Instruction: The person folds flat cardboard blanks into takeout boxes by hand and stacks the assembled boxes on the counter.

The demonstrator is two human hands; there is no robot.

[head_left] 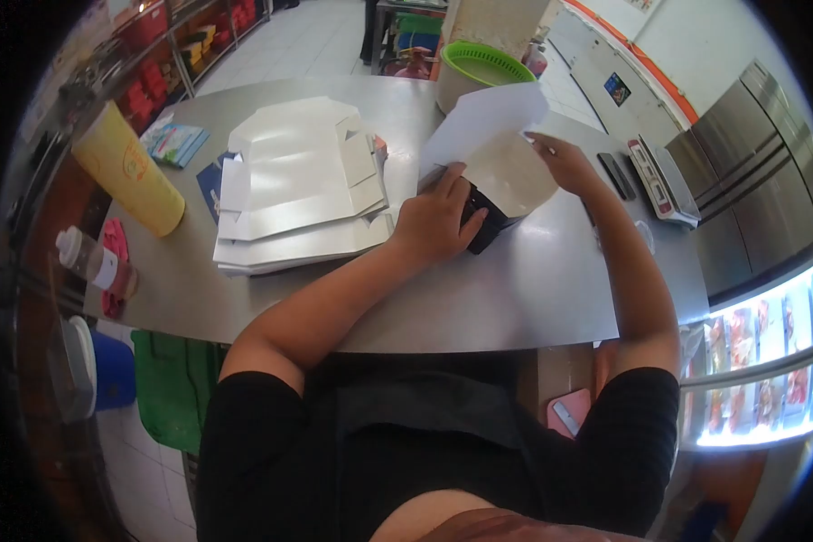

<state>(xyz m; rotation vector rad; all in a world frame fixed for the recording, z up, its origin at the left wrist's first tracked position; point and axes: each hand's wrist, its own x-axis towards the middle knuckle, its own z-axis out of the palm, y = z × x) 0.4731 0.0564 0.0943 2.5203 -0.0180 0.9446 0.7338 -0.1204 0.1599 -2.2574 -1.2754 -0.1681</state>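
Note:
My left hand [438, 217] is wrapped round the near left side of a black-sided box [490, 226] on the steel table. White paper [488, 126] stands up out of the box at its far side, and a pale round surface [515, 176] shows inside. My right hand [562, 163] pinches the paper's edge at the box's right side. Left of the box lies a stack of flat white cardboard box blanks [298, 172], with folded flaps and slots.
The steel table [406, 312] carries a yellow cylinder [134, 172], a clear bottle [95, 260] and a blue packet [176, 143] at left. A green basket in a white tub [483, 68] is at the back. A scale [661, 181] and a black phone-like object [616, 176] lie right.

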